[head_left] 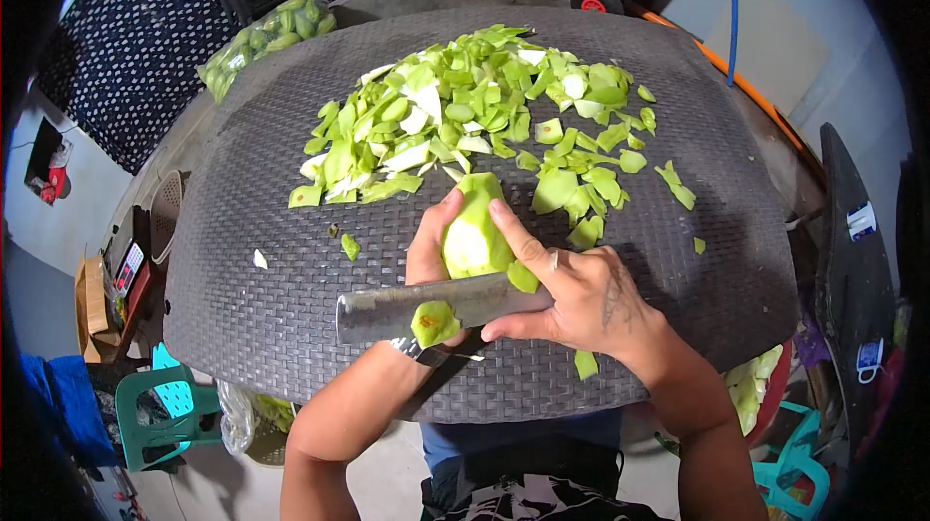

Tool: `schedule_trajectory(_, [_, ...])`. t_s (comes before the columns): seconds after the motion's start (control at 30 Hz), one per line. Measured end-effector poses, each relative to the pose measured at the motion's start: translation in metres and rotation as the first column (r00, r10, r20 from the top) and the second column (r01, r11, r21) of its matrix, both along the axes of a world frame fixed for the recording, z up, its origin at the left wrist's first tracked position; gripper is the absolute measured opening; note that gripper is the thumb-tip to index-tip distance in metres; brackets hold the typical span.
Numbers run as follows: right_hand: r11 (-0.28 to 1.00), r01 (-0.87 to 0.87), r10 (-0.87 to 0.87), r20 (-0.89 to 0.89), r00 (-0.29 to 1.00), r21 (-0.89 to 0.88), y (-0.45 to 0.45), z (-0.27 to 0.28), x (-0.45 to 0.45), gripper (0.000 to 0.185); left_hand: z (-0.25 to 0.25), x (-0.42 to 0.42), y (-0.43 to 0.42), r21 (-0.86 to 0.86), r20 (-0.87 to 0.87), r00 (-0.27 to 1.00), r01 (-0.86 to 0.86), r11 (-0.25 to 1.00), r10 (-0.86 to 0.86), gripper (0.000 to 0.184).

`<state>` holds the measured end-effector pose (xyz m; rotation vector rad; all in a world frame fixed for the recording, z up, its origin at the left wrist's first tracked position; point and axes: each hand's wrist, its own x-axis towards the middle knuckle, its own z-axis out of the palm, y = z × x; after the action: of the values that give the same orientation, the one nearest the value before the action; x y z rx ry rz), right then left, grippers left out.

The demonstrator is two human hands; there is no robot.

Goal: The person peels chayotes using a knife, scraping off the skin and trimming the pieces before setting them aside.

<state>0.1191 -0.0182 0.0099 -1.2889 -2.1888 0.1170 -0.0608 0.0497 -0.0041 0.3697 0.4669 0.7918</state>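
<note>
My left hand (pixel 432 242) is wrapped round the lower left side of a partly peeled, pale green fruit (pixel 469 229), with its fingers largely hidden beneath. My right hand (pixel 581 300) grips a broad cleaver (pixel 373 316), whose blade points left across the near end of the fruit. The right index finger stretches along the fruit's right side, and the handle is hidden in the palm. A cut piece of peel (pixel 435 323) with a brown spot clings to the blade. Another flap of peel (pixel 523 276) shows at the blade's upper edge.
A wide heap of green peelings (pixel 426 114) covers the far middle of the dark woven table (pixel 252 260). A bag of whole green fruits (pixel 281 32) stands beyond its far left edge. Teal chairs (pixel 145 414) are at the lower left and right.
</note>
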Motion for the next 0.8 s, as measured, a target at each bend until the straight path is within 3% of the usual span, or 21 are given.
schedule_trajectory(0.13, [0.987, 0.041, -0.043, -0.009, 0.999, -0.156, 0.001, 0.001, 0.003, 0.112, -0.003, 0.000, -0.001, 0.058, -0.024, 0.999, -0.040, 0.998, 0.041, 0.044])
schedule_trajectory(0.27, [0.998, -0.056, 0.059, -0.091, 0.994, 0.027, 0.007, -0.005, 0.007, 0.108, 0.000, 0.001, 0.000, 0.117, 0.015, 0.999, -0.046, 0.992, 0.044, 0.041])
schedule_trajectory(0.47, [0.999, -0.044, 0.046, -0.100, 0.994, 0.014, 0.011, -0.011, 0.011, 0.100, -0.004, 0.004, -0.007, 0.099, -0.093, 0.978, -0.177, 0.979, 0.186, 0.056])
schedule_trajectory(0.67, [0.972, -0.004, -0.028, -0.130, 0.991, -0.237, 0.003, 0.004, 0.010, 0.093, -0.004, 0.004, -0.005, 0.185, -0.118, 0.972, -0.181, 0.966, 0.205, 0.059])
schedule_trajectory(0.8, [0.967, -0.014, -0.023, -0.140, 0.990, -0.255, 0.006, 0.004, 0.011, 0.090, -0.004, 0.006, -0.009, 0.249, -0.081, 0.969, -0.205, 0.946, 0.232, 0.065])
